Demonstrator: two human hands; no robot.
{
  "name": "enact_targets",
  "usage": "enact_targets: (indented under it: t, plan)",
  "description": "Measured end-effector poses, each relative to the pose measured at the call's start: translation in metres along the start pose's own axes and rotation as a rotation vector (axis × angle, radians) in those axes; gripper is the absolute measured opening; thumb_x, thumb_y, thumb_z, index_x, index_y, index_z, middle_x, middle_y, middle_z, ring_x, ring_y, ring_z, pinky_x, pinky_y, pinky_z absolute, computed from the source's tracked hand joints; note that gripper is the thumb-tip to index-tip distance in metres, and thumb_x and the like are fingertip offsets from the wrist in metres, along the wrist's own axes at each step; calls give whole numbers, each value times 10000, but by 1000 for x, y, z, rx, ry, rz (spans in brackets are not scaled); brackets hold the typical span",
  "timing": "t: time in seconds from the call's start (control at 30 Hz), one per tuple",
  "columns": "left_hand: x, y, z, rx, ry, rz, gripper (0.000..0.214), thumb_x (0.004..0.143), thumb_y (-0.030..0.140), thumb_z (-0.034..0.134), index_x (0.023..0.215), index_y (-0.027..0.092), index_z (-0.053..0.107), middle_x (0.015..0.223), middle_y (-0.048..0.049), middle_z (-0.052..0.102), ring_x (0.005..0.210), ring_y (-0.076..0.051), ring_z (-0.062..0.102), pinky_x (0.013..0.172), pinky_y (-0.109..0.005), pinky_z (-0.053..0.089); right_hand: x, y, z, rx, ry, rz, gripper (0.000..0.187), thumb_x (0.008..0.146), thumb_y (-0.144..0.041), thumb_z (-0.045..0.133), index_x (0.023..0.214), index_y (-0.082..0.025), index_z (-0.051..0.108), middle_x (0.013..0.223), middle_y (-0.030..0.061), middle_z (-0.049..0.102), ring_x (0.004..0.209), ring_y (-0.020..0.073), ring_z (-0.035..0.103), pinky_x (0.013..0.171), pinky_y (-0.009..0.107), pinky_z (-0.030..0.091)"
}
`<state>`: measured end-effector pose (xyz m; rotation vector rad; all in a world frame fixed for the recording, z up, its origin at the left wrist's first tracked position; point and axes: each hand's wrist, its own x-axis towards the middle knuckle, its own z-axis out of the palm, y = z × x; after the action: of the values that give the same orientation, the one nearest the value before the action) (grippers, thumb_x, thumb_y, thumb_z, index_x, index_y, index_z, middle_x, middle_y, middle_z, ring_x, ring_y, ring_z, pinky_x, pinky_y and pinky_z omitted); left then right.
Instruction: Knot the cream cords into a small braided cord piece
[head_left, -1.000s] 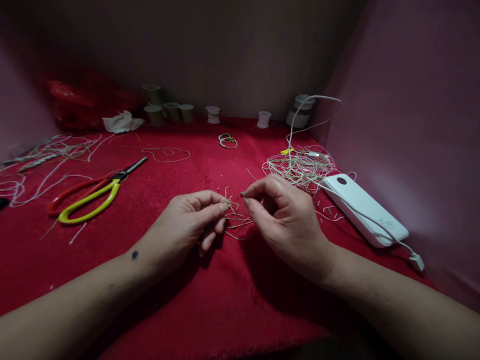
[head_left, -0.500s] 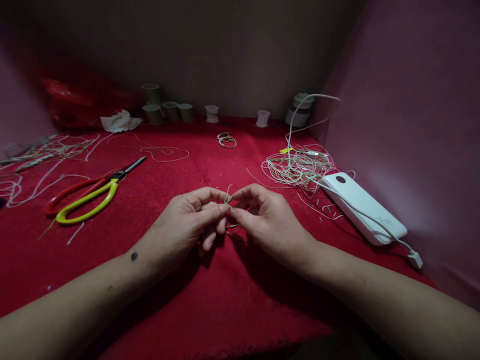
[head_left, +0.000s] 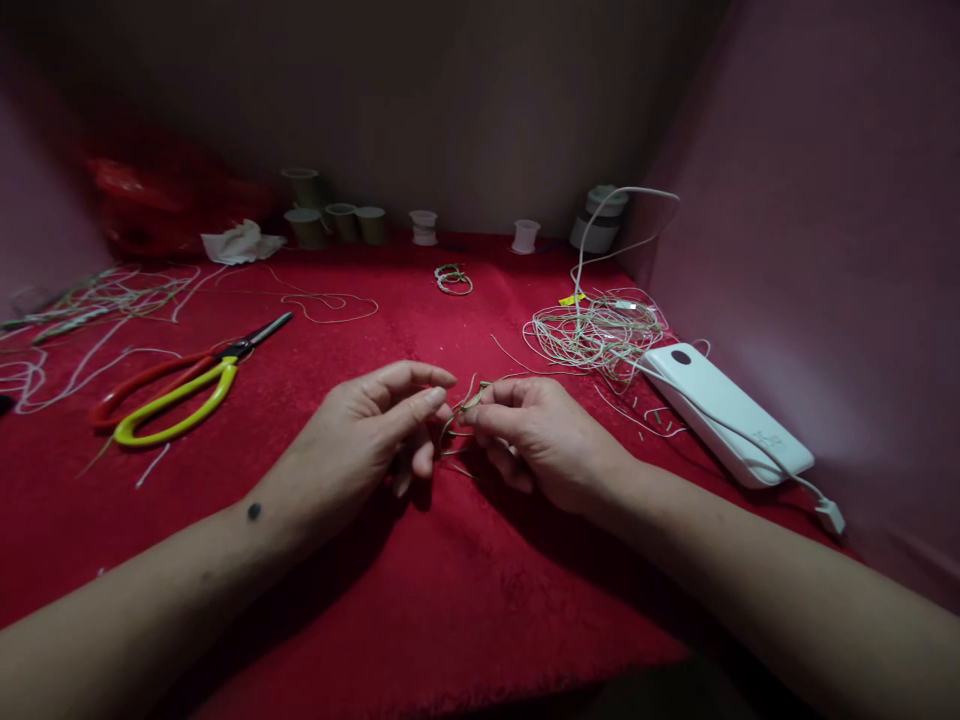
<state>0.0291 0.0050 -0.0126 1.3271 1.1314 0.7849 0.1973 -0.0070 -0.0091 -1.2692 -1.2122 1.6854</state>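
Note:
Between my two hands is a thin green cord (head_left: 471,400), looped and partly knotted, with loose ends hanging below. My right hand (head_left: 544,425) pinches it between thumb and forefinger. My left hand (head_left: 379,420) is just to the left, its thumb and forefinger apart and its other fingers curled loosely beneath. Whether a left fingertip touches a strand of the cord is hard to make out. Red cloth (head_left: 420,600) lies under both hands.
Scissors (head_left: 191,385) with one red and one yellow handle lie left. A cord tangle (head_left: 592,335) and a white power bank (head_left: 727,415) with a cable are right. Finished-looking cord rings (head_left: 454,280) lie ahead. Spools (head_left: 306,228), a tissue (head_left: 241,243) and a red bag (head_left: 165,200) stand behind.
My left fingers have parted from the cord and drawn slightly left. My right hand has moved a little right, with the cord still pinched and now more exposed.

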Motion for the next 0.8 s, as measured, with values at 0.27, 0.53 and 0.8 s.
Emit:
enact_targets:
  t: [0.27,0.53,0.8]
  plan:
    - [-11,10,3,372,159,434,215,781,191,604,964,233,710,1069,-47,678,971,-196,630,806,-249,509,-3,-4,1,-120,10,-9,162,773,-77,495,639,-169,510,393,-93,397,301,39,309,313,176,215]
    - [-4,-10,0,525,24,412,304,882,257,537,1181,198,543,860,-20,657,670,-124,628,657,-236,505,-2,-2,-1,-187,-4,-24,132,771,-104,522,652,-161,515,403,-94,390,315,35,301,361,202,179]
    - [-3,-5,-2,670,71,413,166,859,304,565,924,192,669,825,-40,710,711,-156,644,645,-239,479,0,-2,-3,-232,8,-23,134,800,-143,543,666,-151,542,393,-95,393,324,35,300,375,196,196]
